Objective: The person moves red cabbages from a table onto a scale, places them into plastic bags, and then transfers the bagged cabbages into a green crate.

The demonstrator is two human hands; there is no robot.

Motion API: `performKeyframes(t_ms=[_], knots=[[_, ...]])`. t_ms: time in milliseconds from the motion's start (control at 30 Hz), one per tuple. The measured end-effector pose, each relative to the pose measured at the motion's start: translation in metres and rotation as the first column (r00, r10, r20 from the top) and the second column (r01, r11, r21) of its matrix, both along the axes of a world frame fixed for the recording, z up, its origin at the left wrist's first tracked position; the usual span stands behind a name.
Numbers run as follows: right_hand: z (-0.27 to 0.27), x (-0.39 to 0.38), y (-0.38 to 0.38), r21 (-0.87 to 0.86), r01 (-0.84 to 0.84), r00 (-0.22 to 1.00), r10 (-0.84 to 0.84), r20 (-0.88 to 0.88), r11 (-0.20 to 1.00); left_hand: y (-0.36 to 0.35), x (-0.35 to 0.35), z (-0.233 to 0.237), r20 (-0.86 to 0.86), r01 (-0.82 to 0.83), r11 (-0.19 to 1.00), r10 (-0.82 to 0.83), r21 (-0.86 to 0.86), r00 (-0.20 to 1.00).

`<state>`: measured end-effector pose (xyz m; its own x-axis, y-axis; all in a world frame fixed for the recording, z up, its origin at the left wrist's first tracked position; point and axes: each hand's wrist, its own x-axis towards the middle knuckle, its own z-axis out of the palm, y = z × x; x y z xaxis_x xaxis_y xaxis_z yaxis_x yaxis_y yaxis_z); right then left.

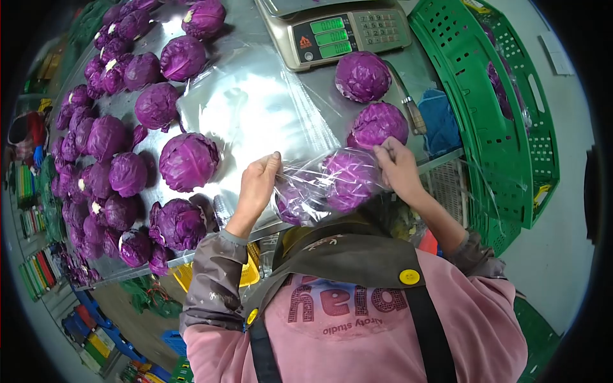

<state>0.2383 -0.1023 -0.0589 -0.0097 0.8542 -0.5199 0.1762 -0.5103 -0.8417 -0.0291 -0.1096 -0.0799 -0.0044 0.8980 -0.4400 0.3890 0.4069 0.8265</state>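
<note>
- Loose red cabbages (105, 140), many: crowded along the left of the frame on a metal table (246, 25).
- Single red cabbage (188, 162), left of centre: apart from the left hand, on its outer side.
- Clear plastic sheeting (255, 108), upper centre: flat on the table, glare across it, beyond the left hand.
- Left hand (257, 185), centre: fingers (273, 163) pinched together at the upper left edge of a clear film; grip on anything beneath cannot be told.
- Left wrapped cabbage (295, 203), centre: partly seen through film folds, below and to the right of the left fingers; the nearer of the two wrapped heads to that hand.
- Clear film (313, 175), centre: stretched between both hands over the wrapped pair; long axis runs across the frame, rising slightly to the right. Bag or loose sheet: cannot be told.
- Right wrapped cabbage (351, 182), centre: just below and left of the right fingers, clearly nearer the right hand than the left.
- Digital scale (348, 35), upper centre: beyond the hands, display lit.
- Unwrapped red cabbage (378, 123), right of centre: just beyond the right fingers.
- Right hand (403, 171), right of centre: fingers bent, gripping the film's upper right edge.
- Wooden-handled knife (414, 115), right: beyond the right hand.
- Blue cloth (439, 121), right: beside the knife.
- Green crate (476, 96), upper right: tilted.
</note>
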Motion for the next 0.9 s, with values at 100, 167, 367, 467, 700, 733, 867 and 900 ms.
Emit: performKeyframes(t_ms=[100,167,367,467,700,733,867,900], knots=[[-0.009,0.0,0.0,0.234,-0.436,0.691,0.157,0.705,0.869,0.003,0.001,-0.006,-0.06,0.1,0.994,-0.102,-0.039,0.993],[0.004,-0.001,0.0,0.152,-0.467,0.631,0.207,0.748,0.871,0.004,-0.001,-0.01,-0.081,0.157,0.987,-0.159,-0.029,0.984],[-0.001,-0.005,-0.013,0.292,-0.492,0.711,0.186,0.678,0.82,-0.009,0.002,-0.003,-0.132,0.206,0.925,-0.172,0.319,0.976],[-0.047,0.005,-0.018,0.477,-0.544,0.825,0.338,0.453,0.69,-0.03,-0.008,-0.001,-0.31,0.415,0.802,-0.301,0.43,0.902],[-0.073,-0.001,-0.011,0.275,-0.27,0.892,0.347,-0.29,0.923,-0.055,-0.008,0.012,0.103,0.295,0.942,-0.313,0.162,0.944],[-0.063,-0.004,-0.011,0.211,-0.248,0.873,0.312,-0.375,0.946,-0.053,-0.011,0.003,0.265,0.185,0.982,-0.191,0.046,0.945],[-0.042,-0.014,-0.004,0.236,-0.354,0.908,0.393,-0.143,0.905,-0.005,-0.002,-0.001,0.367,0.204,0.975,-0.224,0.092,0.903],[-0.026,-0.015,-0.002,0.239,-0.371,0.919,0.392,-0.047,0.897,0.006,0.006,0.006,0.403,0.2,0.975,-0.221,0.095,0.888]])
